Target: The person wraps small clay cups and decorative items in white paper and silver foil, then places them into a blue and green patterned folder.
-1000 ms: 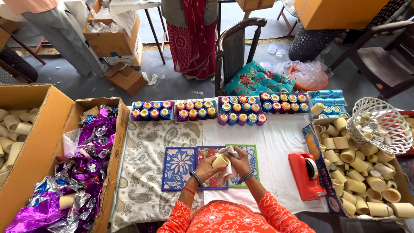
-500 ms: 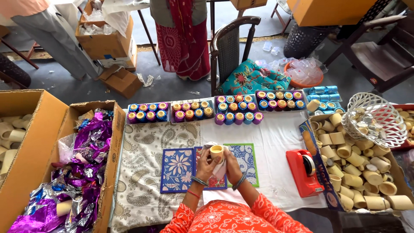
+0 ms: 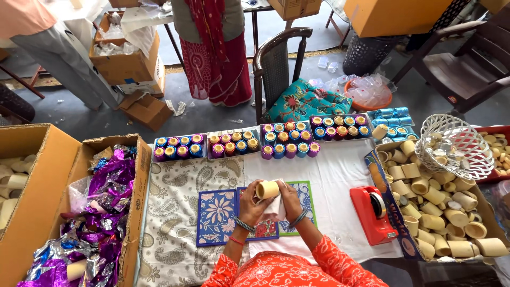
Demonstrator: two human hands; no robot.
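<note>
Left hand [image 3: 254, 204] clamped round pale cardboard ring [image 3: 267, 190], held above patterned tiles [image 3: 217, 215]; right hand [image 3: 287, 197] pinching white sheet [image 3: 273, 207] against it. Advisable: keep ring steady, sheet taut. Red tape dispenser [image 3: 373, 213] near right.

**Cup turns, wrapper drops behind**

The cup [image 3: 267, 189] now lies sideways in the left hand [image 3: 254, 202], open mouth facing left; a second ago it was tilted up, partly under white paper [image 3: 274, 206]. The right hand [image 3: 289, 197] has slid to the cup's far end, paper bunched beneath both hands.
</note>
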